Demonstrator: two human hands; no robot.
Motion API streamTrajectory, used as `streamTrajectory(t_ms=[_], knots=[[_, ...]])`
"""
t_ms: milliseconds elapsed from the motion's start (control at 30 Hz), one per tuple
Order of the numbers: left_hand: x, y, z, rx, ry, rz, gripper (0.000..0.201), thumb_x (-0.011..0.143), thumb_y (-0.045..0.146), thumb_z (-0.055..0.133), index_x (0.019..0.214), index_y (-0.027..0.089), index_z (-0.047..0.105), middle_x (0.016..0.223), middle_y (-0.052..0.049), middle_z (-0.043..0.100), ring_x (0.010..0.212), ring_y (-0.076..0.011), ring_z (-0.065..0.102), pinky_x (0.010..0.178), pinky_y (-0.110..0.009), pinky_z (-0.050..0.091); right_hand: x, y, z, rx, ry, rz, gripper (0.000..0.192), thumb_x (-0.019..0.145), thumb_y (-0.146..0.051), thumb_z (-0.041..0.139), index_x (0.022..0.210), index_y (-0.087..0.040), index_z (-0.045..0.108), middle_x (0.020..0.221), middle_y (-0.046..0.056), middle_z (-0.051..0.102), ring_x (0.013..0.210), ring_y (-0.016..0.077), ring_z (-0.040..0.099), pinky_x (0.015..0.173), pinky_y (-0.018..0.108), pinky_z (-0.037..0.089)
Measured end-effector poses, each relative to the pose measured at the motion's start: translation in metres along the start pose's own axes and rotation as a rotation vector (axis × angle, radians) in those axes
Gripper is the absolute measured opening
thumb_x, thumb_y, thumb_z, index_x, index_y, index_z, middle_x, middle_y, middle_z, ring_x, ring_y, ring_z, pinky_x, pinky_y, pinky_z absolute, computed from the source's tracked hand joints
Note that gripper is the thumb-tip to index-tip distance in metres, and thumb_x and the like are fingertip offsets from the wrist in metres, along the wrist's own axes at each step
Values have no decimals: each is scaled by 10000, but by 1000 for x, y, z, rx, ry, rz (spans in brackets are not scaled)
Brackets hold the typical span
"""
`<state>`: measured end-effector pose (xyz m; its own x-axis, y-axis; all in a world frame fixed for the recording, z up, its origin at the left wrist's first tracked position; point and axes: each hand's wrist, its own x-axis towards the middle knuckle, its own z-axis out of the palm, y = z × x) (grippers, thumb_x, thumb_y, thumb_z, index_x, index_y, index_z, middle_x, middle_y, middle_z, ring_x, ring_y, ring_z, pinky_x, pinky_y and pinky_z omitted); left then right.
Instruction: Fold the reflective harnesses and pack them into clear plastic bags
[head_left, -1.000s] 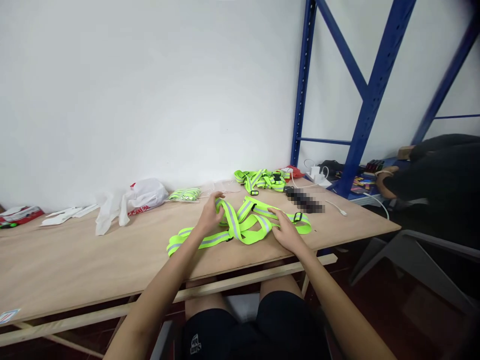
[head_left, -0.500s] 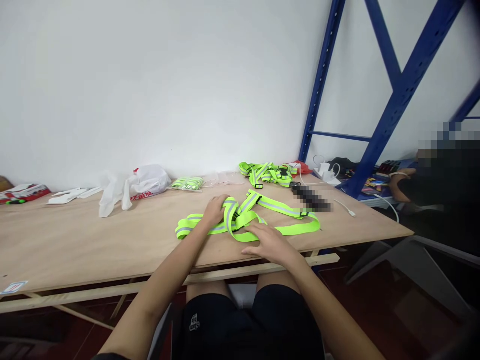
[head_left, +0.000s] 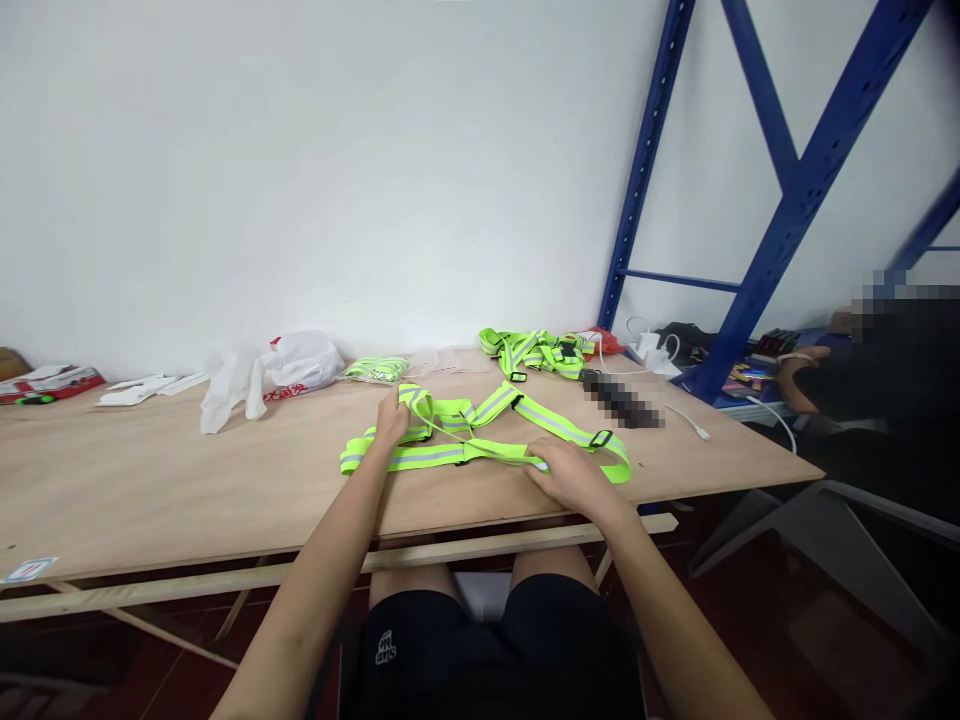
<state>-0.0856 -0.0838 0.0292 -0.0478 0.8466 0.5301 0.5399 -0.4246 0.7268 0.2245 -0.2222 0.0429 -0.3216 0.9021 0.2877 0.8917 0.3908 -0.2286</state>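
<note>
A lime-green reflective harness (head_left: 427, 457) of webbing straps, with grey stripes and black buckles, lies spread on the wooden table (head_left: 225, 500) before me. My left hand (head_left: 391, 418) is closed on a strap at its left part, lifting a loop slightly. At the right, my right hand (head_left: 559, 468) pinches the near strap, which runs taut between the hands. Some fingertips are hidden by the webbing and the hands. A black slider buckle (head_left: 601, 439) shows on the strap beyond my right hand.
Behind lie a second pile of green straps (head_left: 536, 352), a bagged strap set (head_left: 377, 369) and a white plastic bag (head_left: 300, 360). A white cable (head_left: 690, 424) lies at right. Blue shelf posts (head_left: 795, 220) rise there, and another person's arm (head_left: 799, 380) is beyond.
My left hand has moved left with a strap loop. My right hand has closed on the near strap and shifted right, so the tangled middle is pulled straighter.
</note>
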Motion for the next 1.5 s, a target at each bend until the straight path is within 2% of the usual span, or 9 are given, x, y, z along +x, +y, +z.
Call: streamTrajectory(t_ms=[200, 400, 567, 667, 833, 1067, 1233, 1333, 1500], knots=[[2, 5, -2, -68, 61, 8, 440, 767, 183, 457, 1197, 208, 551, 1117, -70, 697, 1076, -261, 633, 905, -402, 515, -5, 29, -17, 125, 272, 154, 182, 916, -304, 530, 904, -227, 694, 948, 70, 761, 853, 245, 677, 705, 302, 421], [4, 15, -2, -124, 64, 52, 492, 754, 234, 590, 1239, 205, 516, 1180, -96, 668, 918, -213, 658, 773, -343, 548, -14, 47, -30, 247, 650, 172, 173, 872, -317, 559, 885, -229, 707, 943, 61, 759, 921, 249, 691, 790, 311, 471], [7, 20, -13, -190, 107, 36, 552, 631, 188, 683, 1171, 229, 580, 1258, -69, 626, 914, -185, 632, 747, -288, 510, -16, 47, -34, 262, 771, 170, 172, 864, -312, 562, 891, -228, 710, 919, 65, 751, 876, 248, 689, 767, 320, 489], [9, 21, -16, -378, 67, -159, 510, 615, 218, 685, 1117, 209, 595, 1151, -61, 655, 738, -139, 635, 576, -219, 454, -15, 47, -32, 276, 760, 150, 166, 860, -309, 566, 883, -225, 708, 890, 56, 745, 818, 231, 680, 720, 306, 481], [9, 16, -6, -521, -221, -370, 357, 732, 348, 641, 1042, 173, 623, 851, -36, 704, 432, -79, 530, 448, -203, 402, -8, 56, -18, 256, 683, 213, 207, 879, -340, 540, 918, -227, 709, 965, 68, 751, 875, 242, 679, 732, 313, 465], [6, 12, 10, -660, -601, -614, 544, 923, 594, 387, 953, 134, 675, 894, -193, 756, 695, -253, 727, 613, -318, 564, 4, 62, 9, 252, 384, 250, 240, 864, -350, 508, 917, -220, 702, 984, 87, 755, 897, 260, 671, 790, 330, 463], [5, 13, 13, -763, -514, -625, 522, 976, 572, 342, 1037, 160, 658, 1028, -144, 736, 667, -195, 707, 558, -271, 543, 2, 59, 6, 287, 182, 259, 265, 853, -404, 534, 915, -221, 716, 917, 70, 762, 800, 255, 661, 738, 326, 453], [6, 12, 15, -823, -422, -604, 480, 988, 548, 362, 1061, 170, 648, 1065, -119, 718, 634, -164, 687, 507, -245, 525, 0, 57, 0, 342, 179, 213, 289, 862, -440, 516, 835, -215, 697, 842, 57, 745, 753, 241, 643, 696, 312, 445], [11, 7, 17, -901, -251, -578, 429, 985, 516, 427, 1033, 155, 654, 844, -81, 722, 540, -134, 647, 459, -210, 479, 0, 57, -2, 423, 224, 184, 302, 871, -468, 507, 850, -214, 670, 867, 49, 733, 781, 239, 639, 728, 314, 452]])
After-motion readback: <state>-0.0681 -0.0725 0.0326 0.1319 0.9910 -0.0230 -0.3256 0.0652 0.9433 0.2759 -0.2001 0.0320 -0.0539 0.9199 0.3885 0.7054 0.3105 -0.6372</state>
